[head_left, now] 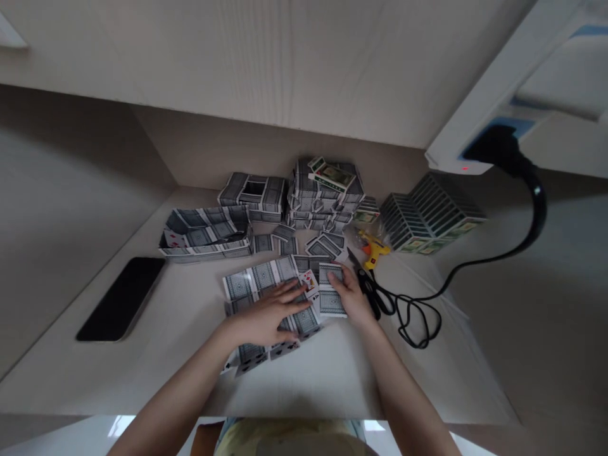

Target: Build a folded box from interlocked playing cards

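A sheet of joined playing cards (251,282), mostly backs up, lies on the desk with its near edge folded. Across it rests my left hand (266,316), fingers spread and pressing on the cards. My right hand (352,294) grips a joined pair of playing cards (331,303) at the right edge of the sheet, thumb on top. Between the hands, a king and an ace (310,285) show face up. Several loose cards (325,244) lie just beyond. Black-handled scissors (368,285) are beside my right hand.
Behind stand an open card tray (209,234), a card box with a square hole (254,190) and a taller card box (316,196). A yellow glue gun (374,249), its black cord (413,316), stacked card packs (427,215) and a phone (122,297) flank the work. A shelf (237,63) overhangs.
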Available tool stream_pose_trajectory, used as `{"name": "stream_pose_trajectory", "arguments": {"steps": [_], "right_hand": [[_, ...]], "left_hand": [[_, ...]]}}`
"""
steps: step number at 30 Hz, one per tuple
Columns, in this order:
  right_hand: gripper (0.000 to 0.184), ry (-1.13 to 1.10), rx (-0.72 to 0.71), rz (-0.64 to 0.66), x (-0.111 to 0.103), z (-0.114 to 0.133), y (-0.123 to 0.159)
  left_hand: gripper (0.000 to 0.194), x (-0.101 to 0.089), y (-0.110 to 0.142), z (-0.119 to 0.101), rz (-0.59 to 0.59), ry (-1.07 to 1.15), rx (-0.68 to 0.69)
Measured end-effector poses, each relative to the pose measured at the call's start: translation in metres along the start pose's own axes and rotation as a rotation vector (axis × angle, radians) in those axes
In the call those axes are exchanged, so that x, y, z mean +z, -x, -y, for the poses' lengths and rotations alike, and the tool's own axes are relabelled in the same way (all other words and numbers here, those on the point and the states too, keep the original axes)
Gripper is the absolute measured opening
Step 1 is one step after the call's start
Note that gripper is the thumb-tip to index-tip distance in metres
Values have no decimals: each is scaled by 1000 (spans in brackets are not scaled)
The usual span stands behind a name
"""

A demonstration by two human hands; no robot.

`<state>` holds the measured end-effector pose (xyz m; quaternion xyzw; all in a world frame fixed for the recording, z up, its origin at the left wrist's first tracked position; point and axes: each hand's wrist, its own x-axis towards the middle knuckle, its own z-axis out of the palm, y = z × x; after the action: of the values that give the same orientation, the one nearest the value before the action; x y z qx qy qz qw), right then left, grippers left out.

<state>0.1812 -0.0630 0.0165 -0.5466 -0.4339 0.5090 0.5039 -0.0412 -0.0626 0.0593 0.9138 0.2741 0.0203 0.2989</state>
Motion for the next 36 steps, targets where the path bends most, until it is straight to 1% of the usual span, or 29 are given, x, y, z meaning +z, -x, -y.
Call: {"name": "stream_pose_trajectory", "arguments": {"steps": [3,6,8,11,13,15,19,23,26,29,36], "right_hand": [[53,70,-45,76,-9,-4,-3],[55,132,-82,40,-20,-7,-7],[54,159,-90,26,-25,-9,-9],[52,168,-80,34,-28,-10,-10],[52,163,-71,26,-28,-11,-11],[53,155,-75,-9,-30,-12,-11],[54,163,-87,-60,-33,-14,-13],[51,215,-132,-69,-30,-17,-13],[48,260,-167,-59,-26,-19,-12],[47,276,-185,-53,-26,-18,-12],[49,217,-138,-67,-36,-8,-12]], "left_hand": [[68,5,-2,1,5,-39,-1],[69,9,-4,-1,-7,-79,-21],[61,12,-5,-3,-33,-119,-34],[44,16,-7,-5,-90,-161,-36],[39,17,-8,-5,-117,-163,-23],[37,16,-9,-4,-128,-154,-5],[36,14,-11,-3,-126,-139,9],[36,15,-11,-2,-136,-141,14],[39,18,-13,-3,-170,-154,24],[42,19,-14,-4,-195,-163,23],[42,19,-14,-4,-196,-161,30]]}}
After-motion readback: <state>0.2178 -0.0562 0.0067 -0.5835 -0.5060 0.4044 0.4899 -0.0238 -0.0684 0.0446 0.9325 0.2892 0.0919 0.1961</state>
